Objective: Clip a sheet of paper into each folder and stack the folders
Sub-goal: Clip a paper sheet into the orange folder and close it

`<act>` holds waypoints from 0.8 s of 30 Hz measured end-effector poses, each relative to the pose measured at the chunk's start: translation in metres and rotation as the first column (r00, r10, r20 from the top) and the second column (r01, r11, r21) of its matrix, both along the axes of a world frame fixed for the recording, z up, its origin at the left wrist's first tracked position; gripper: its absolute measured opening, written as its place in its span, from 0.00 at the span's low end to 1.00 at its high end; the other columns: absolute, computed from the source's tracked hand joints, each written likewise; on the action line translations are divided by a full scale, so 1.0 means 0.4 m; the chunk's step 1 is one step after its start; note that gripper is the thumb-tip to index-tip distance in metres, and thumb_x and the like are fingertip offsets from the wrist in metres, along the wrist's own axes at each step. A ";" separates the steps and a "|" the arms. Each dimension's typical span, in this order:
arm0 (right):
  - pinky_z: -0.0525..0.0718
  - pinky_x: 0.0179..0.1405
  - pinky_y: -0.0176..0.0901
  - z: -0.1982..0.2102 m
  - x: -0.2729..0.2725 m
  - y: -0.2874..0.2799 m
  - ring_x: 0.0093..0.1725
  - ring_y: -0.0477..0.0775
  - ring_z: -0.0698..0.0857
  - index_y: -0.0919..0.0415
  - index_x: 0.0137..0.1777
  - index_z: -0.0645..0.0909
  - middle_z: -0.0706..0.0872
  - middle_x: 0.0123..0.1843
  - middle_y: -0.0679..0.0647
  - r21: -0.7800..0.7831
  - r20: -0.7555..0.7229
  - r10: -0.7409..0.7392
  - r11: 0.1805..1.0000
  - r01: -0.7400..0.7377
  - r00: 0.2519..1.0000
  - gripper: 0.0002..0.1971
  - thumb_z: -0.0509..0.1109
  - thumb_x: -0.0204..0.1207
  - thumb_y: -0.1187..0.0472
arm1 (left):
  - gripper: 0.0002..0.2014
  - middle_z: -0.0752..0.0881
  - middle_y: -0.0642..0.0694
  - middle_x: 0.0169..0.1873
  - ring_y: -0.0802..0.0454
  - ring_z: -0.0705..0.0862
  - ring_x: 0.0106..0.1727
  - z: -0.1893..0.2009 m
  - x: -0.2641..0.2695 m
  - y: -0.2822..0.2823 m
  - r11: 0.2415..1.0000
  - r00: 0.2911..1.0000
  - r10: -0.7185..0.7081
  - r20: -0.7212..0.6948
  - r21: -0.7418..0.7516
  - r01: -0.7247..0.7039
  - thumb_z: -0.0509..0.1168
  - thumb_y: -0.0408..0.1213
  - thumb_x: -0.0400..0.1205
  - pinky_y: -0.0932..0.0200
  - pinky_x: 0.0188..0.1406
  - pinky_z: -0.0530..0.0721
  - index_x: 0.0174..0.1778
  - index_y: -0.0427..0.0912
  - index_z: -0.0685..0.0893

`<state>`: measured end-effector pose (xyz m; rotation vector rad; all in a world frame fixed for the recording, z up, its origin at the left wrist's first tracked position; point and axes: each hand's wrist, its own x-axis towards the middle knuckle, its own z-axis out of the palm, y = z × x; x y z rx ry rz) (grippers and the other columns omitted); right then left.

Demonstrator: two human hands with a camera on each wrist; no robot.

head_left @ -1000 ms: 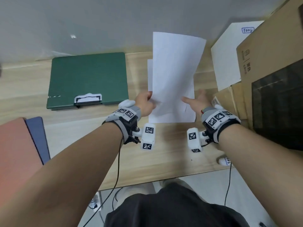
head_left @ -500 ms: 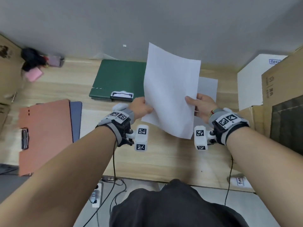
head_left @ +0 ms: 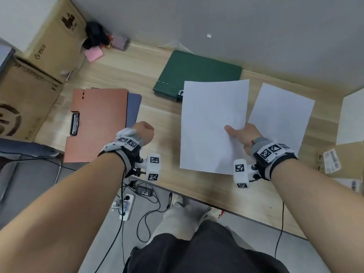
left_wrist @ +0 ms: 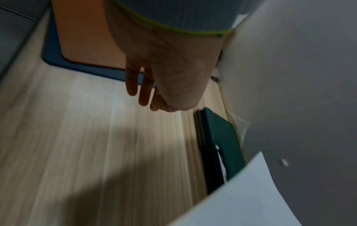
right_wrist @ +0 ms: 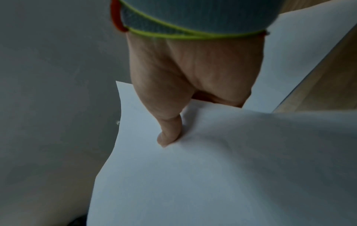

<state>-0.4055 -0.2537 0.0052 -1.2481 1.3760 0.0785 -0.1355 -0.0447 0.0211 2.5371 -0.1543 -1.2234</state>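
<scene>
My right hand pinches a white sheet by its right edge and holds it above the table; the thumb lies on top of the sheet. More white paper lies flat on the table behind that hand. My left hand holds nothing, its fingers hanging relaxed just right of the orange folder. That folder lies on a blue folder, with its metal clip at the left. A green folder lies at the back, partly hidden by the sheet.
Cardboard boxes crowd the table's left end, and more boxes stand at the right. A pink pad and dark items lie in the back left corner. A grey wall bounds the back. A power strip lies on the floor.
My left hand has let go of the sheet and moved left toward the orange folder. The right hand alone now holds the sheet, lower and flatter. The view has swung left.
</scene>
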 end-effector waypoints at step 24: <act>0.85 0.60 0.62 -0.095 0.583 0.332 0.53 0.64 0.89 0.58 0.53 0.83 0.90 0.55 0.59 0.030 -0.084 0.312 0.950 -0.311 0.946 0.18 0.79 0.70 0.47 | 0.67 0.66 0.30 0.75 0.28 0.71 0.74 -0.143 0.437 0.455 0.904 0.955 0.051 0.292 0.392 -0.168 0.85 0.64 0.53 0.27 0.69 0.75 0.80 0.44 0.53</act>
